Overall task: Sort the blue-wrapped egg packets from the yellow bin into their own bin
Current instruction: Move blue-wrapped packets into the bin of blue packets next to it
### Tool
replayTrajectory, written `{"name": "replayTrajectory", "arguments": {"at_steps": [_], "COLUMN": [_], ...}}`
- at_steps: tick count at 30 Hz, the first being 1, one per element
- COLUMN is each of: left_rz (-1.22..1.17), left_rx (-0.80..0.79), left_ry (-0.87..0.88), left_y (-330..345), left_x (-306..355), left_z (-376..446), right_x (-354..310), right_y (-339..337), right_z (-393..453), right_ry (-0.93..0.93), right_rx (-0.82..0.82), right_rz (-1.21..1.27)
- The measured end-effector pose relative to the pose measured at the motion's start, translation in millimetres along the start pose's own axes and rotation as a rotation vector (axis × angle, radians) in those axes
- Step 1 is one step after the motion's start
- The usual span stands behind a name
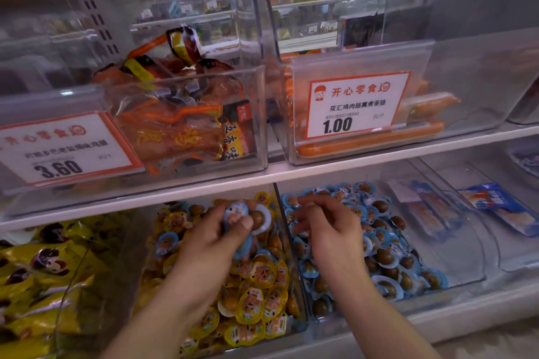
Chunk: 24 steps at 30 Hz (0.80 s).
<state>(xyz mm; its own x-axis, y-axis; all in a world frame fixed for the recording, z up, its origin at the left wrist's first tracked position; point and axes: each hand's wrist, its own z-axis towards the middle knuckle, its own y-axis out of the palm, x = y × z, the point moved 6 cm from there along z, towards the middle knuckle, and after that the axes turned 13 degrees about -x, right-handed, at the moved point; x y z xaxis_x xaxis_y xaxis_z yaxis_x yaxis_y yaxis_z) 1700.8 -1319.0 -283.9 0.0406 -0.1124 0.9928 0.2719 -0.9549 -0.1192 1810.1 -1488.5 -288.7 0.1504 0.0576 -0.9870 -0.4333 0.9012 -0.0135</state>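
A: From the head camera, where do the blue-wrapped egg packets [237, 220] sit?

B: A small bunch of them is up in the person's left hand [215, 234], above the yellow bin [204, 271]. The fingers and thumb curl round the bunch, one packet turned so its brown egg shows through the clear side. More blue ones lie scattered among the yellow-wrapped packets [256, 297] in that bin, mostly toward its back and left.

A: And the right hand [326, 224]?

B: It hovers over the blue bin [379, 256], just across the clear divider [291, 259]. Its fingers are loosely bent, and whether a packet is pinched in the fingertips cannot be told; they blur against the pile below.

A: How would those packets handle?

B: Probably light, each a small hard egg in a thin film with a flat sealed rim. The film looks glossy, so several clutched at once could slide against each other. The egg itself gives a firm lump to pinch; the rim is floppier, though good for plucking one off the heap.

A: Any risk?

B: A loose one slipping from the bunch back among the yellow ones while crossing the divider.
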Motion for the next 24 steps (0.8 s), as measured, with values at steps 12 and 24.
{"name": "replayTrajectory", "arguments": {"at_steps": [12,24], "left_rz": [1.166,0.421], "left_rx": [-0.010,0.179], "left_ry": [0.209,0.018], "left_y": [115,-5], "left_x": [55,0], "left_z": [17,-35], "right_x": [0,14], "right_y": [8,-54], "right_z": [-12,4], "right_ry": [0.386,0.239], "right_rx": [-0.096,-0.341], "right_rz": [0.755,-0.373]}}
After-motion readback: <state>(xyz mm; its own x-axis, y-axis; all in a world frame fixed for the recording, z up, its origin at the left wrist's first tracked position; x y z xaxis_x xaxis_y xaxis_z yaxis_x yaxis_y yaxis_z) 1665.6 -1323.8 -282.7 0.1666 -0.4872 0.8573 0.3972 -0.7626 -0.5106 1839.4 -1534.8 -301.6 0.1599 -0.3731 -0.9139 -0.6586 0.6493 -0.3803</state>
